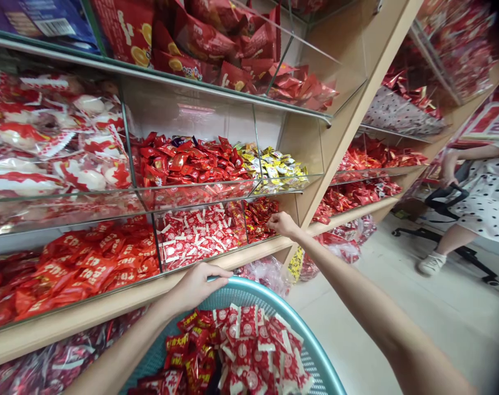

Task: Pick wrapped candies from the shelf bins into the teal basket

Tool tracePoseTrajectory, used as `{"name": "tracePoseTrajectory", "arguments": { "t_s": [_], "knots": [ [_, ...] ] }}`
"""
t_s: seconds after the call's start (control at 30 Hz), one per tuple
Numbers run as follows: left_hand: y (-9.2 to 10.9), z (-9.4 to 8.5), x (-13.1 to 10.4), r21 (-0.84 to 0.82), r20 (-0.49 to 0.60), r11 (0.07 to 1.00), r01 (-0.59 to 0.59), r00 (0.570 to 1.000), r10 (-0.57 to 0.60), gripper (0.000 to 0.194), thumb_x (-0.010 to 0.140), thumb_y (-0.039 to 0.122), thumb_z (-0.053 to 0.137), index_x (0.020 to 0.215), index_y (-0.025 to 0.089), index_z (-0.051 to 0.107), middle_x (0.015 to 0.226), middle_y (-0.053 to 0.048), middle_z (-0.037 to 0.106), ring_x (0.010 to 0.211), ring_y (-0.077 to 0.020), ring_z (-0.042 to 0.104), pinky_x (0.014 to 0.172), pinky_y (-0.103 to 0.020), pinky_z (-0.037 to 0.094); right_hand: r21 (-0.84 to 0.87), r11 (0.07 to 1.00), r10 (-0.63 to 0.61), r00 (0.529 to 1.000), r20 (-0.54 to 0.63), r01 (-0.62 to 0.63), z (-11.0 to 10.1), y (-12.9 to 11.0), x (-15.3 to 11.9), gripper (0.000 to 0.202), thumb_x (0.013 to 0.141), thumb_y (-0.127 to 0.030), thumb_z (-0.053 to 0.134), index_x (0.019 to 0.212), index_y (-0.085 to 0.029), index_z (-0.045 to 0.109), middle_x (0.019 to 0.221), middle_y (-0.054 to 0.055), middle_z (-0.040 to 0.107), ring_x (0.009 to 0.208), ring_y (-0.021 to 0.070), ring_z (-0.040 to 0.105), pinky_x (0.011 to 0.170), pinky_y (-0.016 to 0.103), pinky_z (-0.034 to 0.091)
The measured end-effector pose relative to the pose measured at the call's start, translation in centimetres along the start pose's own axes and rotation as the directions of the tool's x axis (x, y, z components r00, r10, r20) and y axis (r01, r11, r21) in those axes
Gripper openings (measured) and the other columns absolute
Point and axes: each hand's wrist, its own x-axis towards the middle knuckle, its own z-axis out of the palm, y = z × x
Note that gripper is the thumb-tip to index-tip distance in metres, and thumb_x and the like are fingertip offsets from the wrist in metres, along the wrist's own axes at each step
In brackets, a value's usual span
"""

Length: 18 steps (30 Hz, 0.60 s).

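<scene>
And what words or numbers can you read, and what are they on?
"吉大", it seems: yellow writing on the dark red sweets in the basket.
Too blurred: white writing on the orange-red sweets, the bag with orange pictures, and the sign at far right.
Too small: marks on the red-and-white sweets; any numbers by the blue bag's barcode.

- A round teal plastic basket (pixel 324 352) is at bottom centre, before a pale wooden shelf rack (pixel 68 323).
- Red-and-white wrapped candies (pixel 249 356) lie inside it, right of red-and-yellow packets (pixel 197 359).
</scene>
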Motion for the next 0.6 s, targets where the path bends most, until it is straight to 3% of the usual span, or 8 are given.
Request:
{"name": "tracePoseTrajectory", "arguments": {
  "t_s": [0.23,0.37,0.47,0.6],
  "knots": [
    [-0.1,0.1,0.0,-0.020,-0.015,1.000,-0.018,1.000,0.017,0.030,0.079,0.034,0.052,0.099,0.019,0.068,0.102,-0.003,0.068,0.095,-0.0193,0.062,0.086,-0.027,0.047,0.056,0.998,0.015,1.000,0.016,-0.016,-1.2,1.1,-0.2,0.023,0.074,-0.032,0.052,0.068,-0.013,0.063,0.067,0.002,0.062,0.064,0.0127,0.054,0.059,0.021,0.039],
    [-0.1,0.2,0.0,-0.017,-0.018,0.999,-0.039,0.999,0.039,0.029,0.079,0.033,0.052,0.098,0.019,0.069,0.102,-0.003,0.068,0.094,-0.0192,0.063,0.085,-0.027,0.047,-0.103,0.995,-0.013,0.999,-0.050,0.008,-0.3,-0.3,-0.6,0.023,0.069,-0.042,0.059,0.071,-0.019,0.063,0.080,0.005,0.064,0.082,0.0199,0.053,0.073,0.032,0.038],
    [-0.2,0.1,0.0,-0.013,-0.021,0.999,-0.030,0.999,0.029,0.029,0.079,0.034,0.053,0.098,0.018,0.069,0.102,-0.003,0.068,0.094,-0.0194,0.062,0.086,-0.027,0.047,-0.138,0.990,-0.044,0.996,-0.075,0.033,0.5,-1.1,-0.7,0.012,0.067,-0.032,0.061,0.068,-0.020,0.063,0.088,0.006,0.064,0.093,0.0236,0.050,0.081,0.040,0.033],
    [-0.2,-0.1,-0.1,-0.005,-0.021,1.000,-0.026,0.999,0.026,0.030,0.080,0.034,0.052,0.099,0.018,0.068,0.103,-0.003,0.068,0.095,-0.0193,0.062,0.087,-0.027,0.046,0.002,1.000,0.026,0.995,-0.100,-0.026,0.3,-0.2,-0.3,0.011,0.071,-0.026,0.054,0.070,-0.020,0.063,0.075,0.001,0.065,0.078,0.0183,0.056,0.078,0.037,0.037]
  ]
}}
